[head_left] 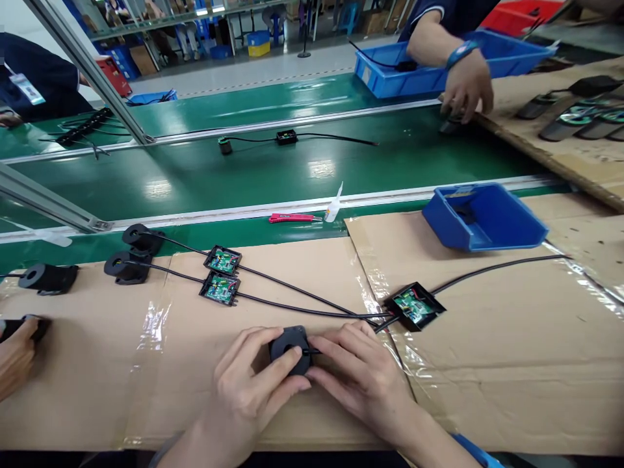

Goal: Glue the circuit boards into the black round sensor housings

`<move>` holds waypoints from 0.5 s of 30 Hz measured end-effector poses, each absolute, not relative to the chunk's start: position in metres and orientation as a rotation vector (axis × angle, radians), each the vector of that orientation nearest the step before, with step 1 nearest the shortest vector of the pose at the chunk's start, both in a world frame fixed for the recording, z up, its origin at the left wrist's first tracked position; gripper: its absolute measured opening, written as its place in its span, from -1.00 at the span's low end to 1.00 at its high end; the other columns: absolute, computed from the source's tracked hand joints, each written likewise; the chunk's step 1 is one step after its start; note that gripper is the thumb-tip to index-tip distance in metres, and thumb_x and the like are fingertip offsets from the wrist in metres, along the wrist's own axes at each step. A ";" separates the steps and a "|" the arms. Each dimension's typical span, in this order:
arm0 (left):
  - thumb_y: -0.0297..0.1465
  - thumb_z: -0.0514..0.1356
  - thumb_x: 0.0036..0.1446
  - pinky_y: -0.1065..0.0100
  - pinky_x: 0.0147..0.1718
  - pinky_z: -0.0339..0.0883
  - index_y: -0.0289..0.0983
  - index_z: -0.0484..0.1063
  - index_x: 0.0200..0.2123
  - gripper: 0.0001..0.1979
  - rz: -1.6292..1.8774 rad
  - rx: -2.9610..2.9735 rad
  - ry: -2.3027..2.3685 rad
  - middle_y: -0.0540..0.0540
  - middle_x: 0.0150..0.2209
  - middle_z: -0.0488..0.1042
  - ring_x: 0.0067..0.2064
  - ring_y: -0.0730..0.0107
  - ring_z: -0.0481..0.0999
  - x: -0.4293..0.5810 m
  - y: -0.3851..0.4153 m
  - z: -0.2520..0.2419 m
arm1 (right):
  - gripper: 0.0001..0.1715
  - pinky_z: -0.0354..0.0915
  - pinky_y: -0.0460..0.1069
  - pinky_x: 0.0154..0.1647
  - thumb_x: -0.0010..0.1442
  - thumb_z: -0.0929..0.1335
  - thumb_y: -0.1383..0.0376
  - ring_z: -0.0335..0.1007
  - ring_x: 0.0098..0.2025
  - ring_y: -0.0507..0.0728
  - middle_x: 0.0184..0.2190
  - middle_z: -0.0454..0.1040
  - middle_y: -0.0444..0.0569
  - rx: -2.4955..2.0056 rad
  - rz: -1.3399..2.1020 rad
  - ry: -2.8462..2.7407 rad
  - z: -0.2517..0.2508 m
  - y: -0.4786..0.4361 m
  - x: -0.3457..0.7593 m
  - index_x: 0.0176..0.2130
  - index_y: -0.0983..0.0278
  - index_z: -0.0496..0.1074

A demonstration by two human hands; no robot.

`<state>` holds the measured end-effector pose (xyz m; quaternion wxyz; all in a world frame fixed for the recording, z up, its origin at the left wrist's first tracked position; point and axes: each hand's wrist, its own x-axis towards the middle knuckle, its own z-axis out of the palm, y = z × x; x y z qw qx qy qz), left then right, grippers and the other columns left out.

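Note:
Low in the middle of the view, my left hand [256,383] grips a round black plastic housing [291,348] with a hole in its face. Its thumb and fingers close around the left side. My right hand [358,370] is closed at the right side, pinching the black cable [314,351] where it meets the housing. Beyond my right hand lies an open black box with a green circuit board [414,305], cables leaving both ends. Two similar open boxes, one circuit board [224,260] behind another circuit board [220,288], lie further left, wired to black housings [127,266].
A blue bin [485,218] stands on the cardboard [492,364]. A red utility knife [295,218] and small white bottle [334,205] lie by the metal rail. At left, another person's hand [19,357] holds a black part. Across the green belt [195,166], a co-worker's hand [468,84] reaches down.

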<state>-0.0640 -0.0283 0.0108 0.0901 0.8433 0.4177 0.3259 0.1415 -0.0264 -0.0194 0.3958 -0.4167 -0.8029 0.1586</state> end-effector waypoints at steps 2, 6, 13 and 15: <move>-0.38 0.28 0.16 0.29 -0.19 0.53 -0.22 0.49 -0.10 -0.78 0.960 2.506 1.258 -0.19 -0.14 0.48 -0.12 0.27 0.50 -0.063 -0.030 0.009 | -0.77 0.19 0.05 -0.32 0.25 0.38 0.30 0.39 -0.36 0.10 -0.35 0.55 -0.04 -1.062 0.392 -2.040 -0.020 -0.027 0.142 -0.07 0.25 0.39; -0.42 0.31 0.13 0.29 -0.18 0.52 -0.24 0.50 -0.11 -0.78 0.986 2.516 1.273 -0.19 -0.14 0.47 -0.11 0.27 0.49 -0.061 -0.033 0.007 | -0.78 0.17 0.05 -0.31 0.26 0.37 0.29 0.37 -0.37 0.09 -0.37 0.54 -0.05 -1.075 0.344 -2.051 -0.019 -0.027 0.142 -0.07 0.26 0.40; -0.50 0.31 0.12 0.28 -0.17 0.51 -0.33 0.54 -0.16 -0.81 1.070 2.490 1.240 -0.22 -0.13 0.45 -0.09 0.26 0.47 -0.057 -0.032 0.008 | -0.82 0.14 0.03 -0.34 0.24 0.38 0.32 0.32 -0.40 0.09 -0.41 0.52 -0.03 -1.080 0.321 -2.053 -0.016 -0.027 0.141 -0.13 0.33 0.44; -0.51 0.30 0.13 0.28 -0.16 0.51 -0.33 0.55 -0.15 -0.81 1.034 2.490 1.225 -0.23 -0.12 0.44 -0.07 0.26 0.46 -0.057 -0.030 0.009 | -0.82 0.13 0.03 -0.34 0.24 0.38 0.31 0.32 -0.40 0.09 -0.41 0.52 -0.03 -1.076 0.320 -2.053 -0.016 -0.026 0.142 -0.14 0.34 0.45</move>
